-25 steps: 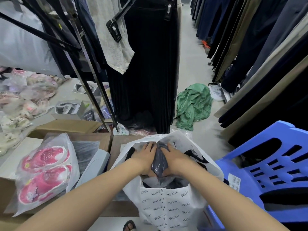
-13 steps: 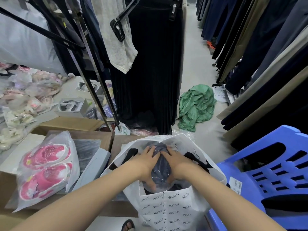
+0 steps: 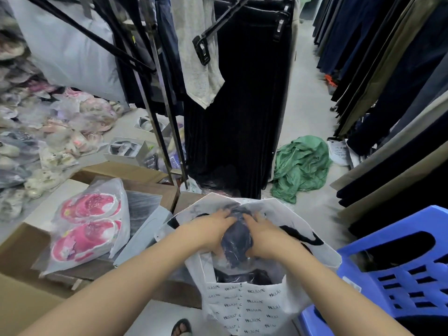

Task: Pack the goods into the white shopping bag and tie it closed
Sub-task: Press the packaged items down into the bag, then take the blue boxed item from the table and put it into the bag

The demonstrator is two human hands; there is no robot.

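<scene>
A white shopping bag (image 3: 252, 309) with small black lettering stands open at the bottom centre. In its mouth sits a dark garment wrapped in clear plastic (image 3: 236, 241). My left hand (image 3: 208, 230) holds the garment's left side and my right hand (image 3: 269, 235) holds its right side, fingers curled around it. More dark goods lie deeper in the bag, mostly hidden.
A blue plastic chair (image 3: 397, 270) stands right beside the bag. To the left are cardboard boxes (image 3: 21, 243) and pink shoes in a plastic bag (image 3: 87, 221). Ahead, a black skirt (image 3: 237, 105) hangs on a rack, and a green cloth (image 3: 300, 166) lies on the floor.
Both hands stay on the wrapped garment in the bag's mouth. The view has tilted slightly, and the hands sit a little lower in the bag.
</scene>
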